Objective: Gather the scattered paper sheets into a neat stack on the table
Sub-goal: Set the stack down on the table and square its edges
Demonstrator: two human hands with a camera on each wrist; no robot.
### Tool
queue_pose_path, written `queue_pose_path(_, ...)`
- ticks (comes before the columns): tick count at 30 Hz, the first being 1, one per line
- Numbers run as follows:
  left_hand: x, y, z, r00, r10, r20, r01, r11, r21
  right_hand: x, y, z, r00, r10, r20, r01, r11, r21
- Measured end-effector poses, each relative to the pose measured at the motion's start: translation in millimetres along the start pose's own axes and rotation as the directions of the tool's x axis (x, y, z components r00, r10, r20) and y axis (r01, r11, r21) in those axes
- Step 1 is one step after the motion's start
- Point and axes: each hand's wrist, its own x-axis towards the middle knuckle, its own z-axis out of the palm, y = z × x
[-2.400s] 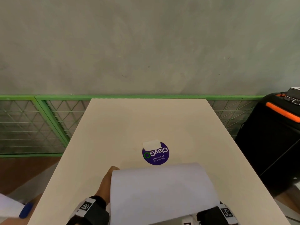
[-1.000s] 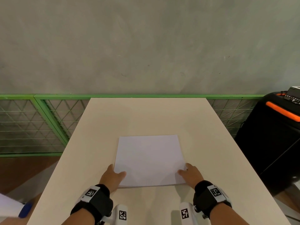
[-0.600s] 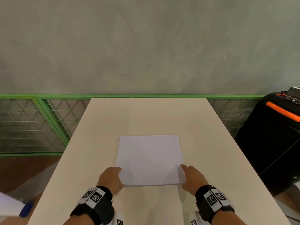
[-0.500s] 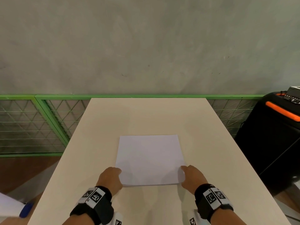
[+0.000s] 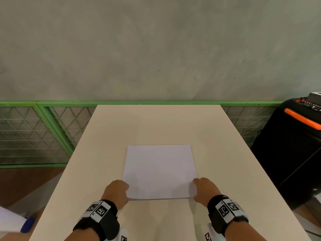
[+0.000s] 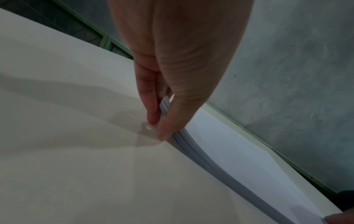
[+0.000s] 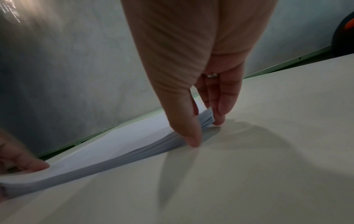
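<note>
A stack of white paper sheets [image 5: 159, 171] lies flat in the middle of the beige table [image 5: 156, 122], its edges lined up. My left hand [image 5: 118, 188] stands at the stack's near left corner. In the left wrist view, my left hand [image 6: 159, 128] has its straight fingers on the left side and its thumb on the near edge of the stack [image 6: 239, 151]. My right hand [image 5: 203, 186] stands at the near right corner. In the right wrist view, my right hand [image 7: 206, 133] brackets that corner of the stack [image 7: 134, 136] the same way, fingertips down on the table.
A green mesh fence [image 5: 34, 133] runs behind and left of the table, below a grey wall. A black case with an orange handle [image 5: 295, 145] stands to the right. Off the table's near left edge lies a white thing with a blue piece [image 5: 27, 225].
The stack, held up and curved near the front, was laid flat over a purple sticker. My hands slid from its top corners to its edges; barely any movement in the last half second.
</note>
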Motion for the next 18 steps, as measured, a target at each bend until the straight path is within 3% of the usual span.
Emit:
queue_pose_path(9,8.3,-3.9,3.4,0.998,-0.054,-0.021,0.051,0.989,-0.136,-0.1,-0.4,-1.9,1.000,0.005,0.018,-0.005,1.000,0.001)
queue_pose_path(18,6.1,0.3,2.1,0.997,-0.076,-0.016,0.074,0.990,-0.120,-0.6,-0.6,-3.1,1.000,0.007,0.016,-0.007,1.000,0.002)
